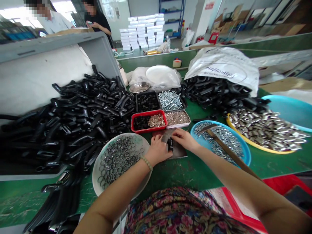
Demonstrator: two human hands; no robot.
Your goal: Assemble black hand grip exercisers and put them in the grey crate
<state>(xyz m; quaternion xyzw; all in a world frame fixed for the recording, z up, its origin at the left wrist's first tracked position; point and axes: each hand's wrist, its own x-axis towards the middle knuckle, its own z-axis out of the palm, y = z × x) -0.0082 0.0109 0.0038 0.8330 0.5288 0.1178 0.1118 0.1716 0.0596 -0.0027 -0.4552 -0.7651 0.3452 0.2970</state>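
Note:
My left hand (159,150) is closed around a small black plastic part (170,144), low over a flat metal plate (181,153) on the bench. At the part's upper right side, the fingers of my right hand (182,138) are pinched together; whatever is between them is too small to make out. Just beyond my hands are a red tray (133,127) of black pieces and copper-coloured pins, and a white tray (179,125) of tiny rivet-like pieces. A bowl (96,177) of metal rings lies beside my left forearm.
Black curved handles (80,110) spill from a tipped grey crate (109,55) at left. A hammer (229,151) rests across a blue basin (247,159) of small metal parts. Metal sleeves (265,130) fill a yellow-rimmed tray. Screws (170,100) stand behind. Two people are at the back left.

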